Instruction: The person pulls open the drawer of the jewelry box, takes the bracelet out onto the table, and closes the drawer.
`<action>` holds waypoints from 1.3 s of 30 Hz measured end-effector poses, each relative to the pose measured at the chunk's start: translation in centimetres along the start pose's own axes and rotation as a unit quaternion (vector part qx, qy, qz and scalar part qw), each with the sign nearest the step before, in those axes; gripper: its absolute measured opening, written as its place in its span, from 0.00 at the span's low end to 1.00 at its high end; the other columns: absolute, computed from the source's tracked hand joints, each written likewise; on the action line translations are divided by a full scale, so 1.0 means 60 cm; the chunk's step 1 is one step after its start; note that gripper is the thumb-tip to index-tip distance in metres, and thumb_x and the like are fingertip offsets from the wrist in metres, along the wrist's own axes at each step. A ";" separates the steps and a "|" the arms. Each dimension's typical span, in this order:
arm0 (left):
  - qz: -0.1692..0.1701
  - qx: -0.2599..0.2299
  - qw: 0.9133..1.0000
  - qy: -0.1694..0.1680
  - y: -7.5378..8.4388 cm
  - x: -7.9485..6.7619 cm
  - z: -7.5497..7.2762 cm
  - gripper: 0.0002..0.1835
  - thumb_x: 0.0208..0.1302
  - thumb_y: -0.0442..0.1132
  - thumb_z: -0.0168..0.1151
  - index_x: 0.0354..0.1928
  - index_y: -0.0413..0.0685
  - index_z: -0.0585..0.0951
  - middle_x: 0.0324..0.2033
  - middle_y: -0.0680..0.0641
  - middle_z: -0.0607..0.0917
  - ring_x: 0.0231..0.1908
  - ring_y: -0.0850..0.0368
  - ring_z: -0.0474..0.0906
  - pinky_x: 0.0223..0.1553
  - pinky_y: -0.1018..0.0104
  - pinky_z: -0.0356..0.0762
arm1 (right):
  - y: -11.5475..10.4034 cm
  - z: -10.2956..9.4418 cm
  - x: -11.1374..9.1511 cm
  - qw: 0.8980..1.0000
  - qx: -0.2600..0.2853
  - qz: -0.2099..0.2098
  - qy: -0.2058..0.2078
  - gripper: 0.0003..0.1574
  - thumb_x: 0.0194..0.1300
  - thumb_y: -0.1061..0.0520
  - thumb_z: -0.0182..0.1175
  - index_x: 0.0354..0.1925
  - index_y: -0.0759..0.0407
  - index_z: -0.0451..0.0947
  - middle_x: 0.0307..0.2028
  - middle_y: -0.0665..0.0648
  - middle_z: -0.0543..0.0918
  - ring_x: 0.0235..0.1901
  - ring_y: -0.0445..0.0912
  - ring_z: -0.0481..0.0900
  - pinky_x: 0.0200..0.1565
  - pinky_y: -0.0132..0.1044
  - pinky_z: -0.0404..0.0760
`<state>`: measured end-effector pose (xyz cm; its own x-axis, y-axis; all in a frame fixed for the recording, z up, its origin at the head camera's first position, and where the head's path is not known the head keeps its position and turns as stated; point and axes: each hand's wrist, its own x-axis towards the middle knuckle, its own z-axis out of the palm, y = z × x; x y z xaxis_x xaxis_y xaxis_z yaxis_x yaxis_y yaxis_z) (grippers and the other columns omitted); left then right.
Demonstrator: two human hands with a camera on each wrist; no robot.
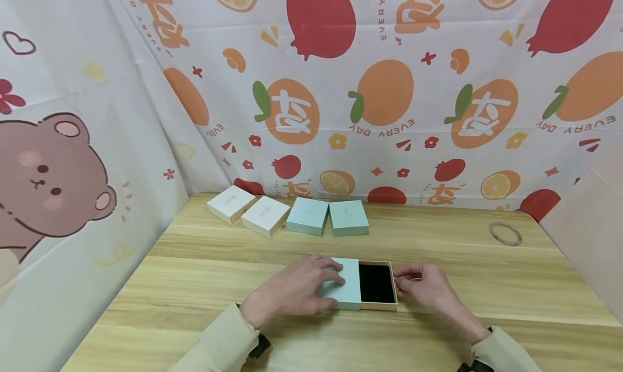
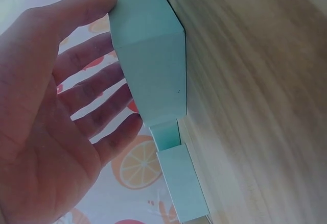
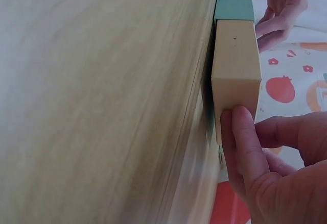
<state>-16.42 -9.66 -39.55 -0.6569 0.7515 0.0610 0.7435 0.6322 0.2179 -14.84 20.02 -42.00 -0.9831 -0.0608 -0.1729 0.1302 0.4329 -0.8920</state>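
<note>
A small box lies near the table's front edge. Its mint lid (image 1: pixel 346 285) is slid to the left off a tan tray (image 1: pixel 378 306) with a black lining (image 1: pixel 377 283). My left hand (image 1: pixel 321 288) lies over the lid, fingers straight on top and thumb at its near side. The left wrist view shows the lid (image 2: pixel 153 66) beside my spread left hand (image 2: pixel 66 106). My right hand (image 1: pixel 406 280) pinches the tray's right end. In the right wrist view the right hand's (image 3: pixel 271 152) thumb presses on the tray (image 3: pixel 236 66), with the lid (image 3: pixel 234 2) beyond it.
Along the back of the wooden table (image 1: pixel 204 264) stand two cream boxes (image 1: pixel 232 203) (image 1: pixel 265 215) and two mint boxes (image 1: pixel 307 215) (image 1: pixel 348 218). A thin ring (image 1: pixel 505 233) lies at the back right. Printed cloth walls (image 1: pixel 384 101) enclose the table on three sides.
</note>
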 end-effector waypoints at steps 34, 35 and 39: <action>-0.015 -0.014 0.999 -0.032 -0.002 0.015 -0.014 0.19 0.61 0.56 0.72 0.52 0.60 0.87 0.60 0.53 0.83 0.65 0.52 0.76 0.68 0.54 0.75 | -0.014 0.026 0.008 0.997 0.043 -0.030 -0.051 0.14 0.67 0.68 0.60 0.49 0.75 0.82 0.36 0.60 0.89 0.34 0.42 0.86 0.38 0.31 0.87; -0.015 -0.014 0.999 -0.032 -0.001 0.015 -0.014 0.19 0.61 0.56 0.72 0.52 0.60 0.87 0.60 0.53 0.83 0.65 0.52 0.76 0.68 0.55 0.75 | -0.014 0.028 0.008 0.997 0.042 -0.032 -0.051 0.14 0.67 0.68 0.61 0.49 0.75 0.83 0.36 0.61 0.89 0.34 0.42 0.86 0.37 0.31 0.87; -0.018 -0.014 0.999 -0.034 0.000 0.014 -0.013 0.20 0.61 0.56 0.72 0.52 0.60 0.88 0.60 0.53 0.84 0.65 0.52 0.75 0.68 0.56 0.75 | -0.016 0.033 0.007 0.997 0.039 -0.034 -0.052 0.14 0.67 0.68 0.61 0.48 0.75 0.83 0.37 0.61 0.89 0.34 0.42 0.86 0.37 0.30 0.86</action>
<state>-17.07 -9.16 -38.74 -0.6723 0.7402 -0.0127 0.7155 0.6540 0.2457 -15.10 17.77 -42.03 -0.9718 -0.1816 -0.1503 0.0780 0.3539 -0.9320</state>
